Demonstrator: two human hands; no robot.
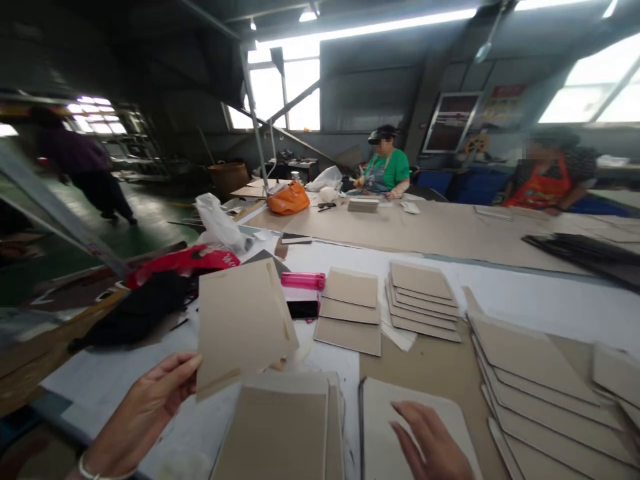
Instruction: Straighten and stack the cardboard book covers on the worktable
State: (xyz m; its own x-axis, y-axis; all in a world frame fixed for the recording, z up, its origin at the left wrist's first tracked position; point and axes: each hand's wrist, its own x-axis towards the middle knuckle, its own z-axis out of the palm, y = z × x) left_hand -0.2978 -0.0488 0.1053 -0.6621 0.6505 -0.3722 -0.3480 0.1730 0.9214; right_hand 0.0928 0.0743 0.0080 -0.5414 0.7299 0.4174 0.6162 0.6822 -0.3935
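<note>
My left hand point(143, 410) pinches the lower left corner of a tan cardboard sheet point(243, 323) and holds it up above the white table point(525, 293). Under it lies a stack of similar grey-brown boards point(280, 427) at the near edge. My right hand point(430, 443) lies flat with its fingers spread on a white rounded board point(385, 407) beside that stack. It holds nothing.
Fanned stacks of cardboard sheets point(423, 300) point(535, 380) and three flat sheets point(350, 310) cover the table ahead and right. A pink pouch point(303, 281) and a red bag point(185, 260) lie left. Two seated people point(387, 170) point(547, 173) work at the far table; another person point(80, 160) walks at left.
</note>
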